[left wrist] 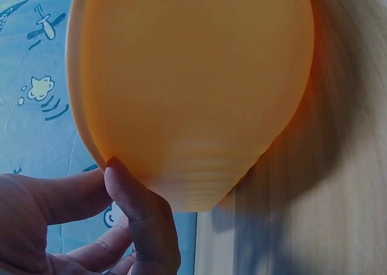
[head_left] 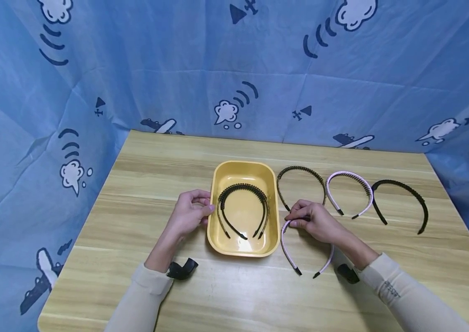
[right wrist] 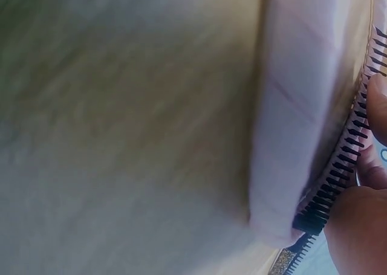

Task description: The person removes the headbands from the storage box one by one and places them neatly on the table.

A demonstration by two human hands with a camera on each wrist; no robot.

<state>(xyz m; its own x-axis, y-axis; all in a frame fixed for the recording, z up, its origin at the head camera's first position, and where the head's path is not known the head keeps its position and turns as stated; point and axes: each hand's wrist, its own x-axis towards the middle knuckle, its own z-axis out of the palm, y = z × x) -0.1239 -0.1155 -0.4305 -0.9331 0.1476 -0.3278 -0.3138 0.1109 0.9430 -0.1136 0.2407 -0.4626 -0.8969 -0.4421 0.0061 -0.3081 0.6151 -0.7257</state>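
A yellow plastic tray (head_left: 243, 253) stands on the table with two dark headbands (head_left: 243, 186) inside it, one nested in the other. My left hand (head_left: 190, 213) grips the tray's left rim; in the left wrist view the thumb and fingers pinch the orange-looking tray wall (left wrist: 199, 75). Just right of the tray, my right hand (head_left: 315, 221) pinches a pale pink headband (head_left: 286, 246) near the top of its arch. The right wrist view shows black comb teeth (right wrist: 344, 160) along a band beside the fingers (right wrist: 357, 226). The hand hides part of the arch.
Behind my right hand lies a dark brown headband (head_left: 301, 168), partly covered by the hand. Farther right are another pink headband (head_left: 369, 189) and a black headband (head_left: 424, 207). The wooden table (head_left: 143, 184) backs onto a blue patterned curtain (head_left: 176, 92).
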